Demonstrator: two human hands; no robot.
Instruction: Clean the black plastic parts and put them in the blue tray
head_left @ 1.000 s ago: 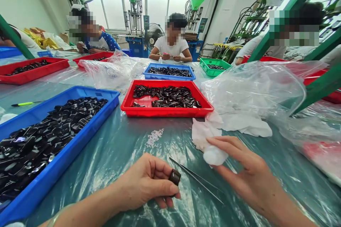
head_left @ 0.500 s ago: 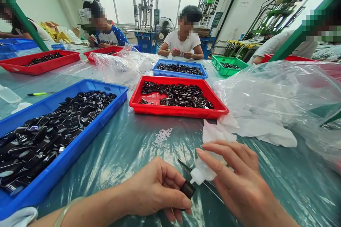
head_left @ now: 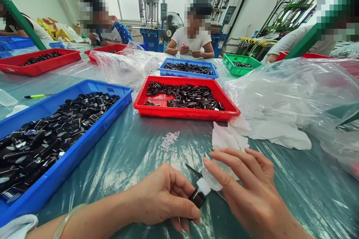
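Note:
Between the thumb and fingers of my left hand [head_left: 168,198] is a small glossy black plastic piece [head_left: 198,198], one end facing right. My right hand [head_left: 249,190] is closed around a translucent squeeze bottle [head_left: 211,179], tipped toward the left. Its white nozzle meets the end of the black piece; the exact contact point is too small to make out. Behind the bottle, thin dark tweezers [head_left: 193,170] lie on the plastic-covered table, partly hidden by my right hand. A small heap of tiny white pieces [head_left: 169,140] lies farther back.
A blue tray [head_left: 112,115] full of black pieces stands on the left. Ahead is a red tray [head_left: 185,114] with similar pieces. White cloth [head_left: 283,138] and clear plastic sheeting [head_left: 280,89] lie on the right. Co-workers sit across the table.
The bottle's nozzle has moved slightly left and down onto the black piece's end. My left hand keeps its hold. The view has tilted slightly downward.

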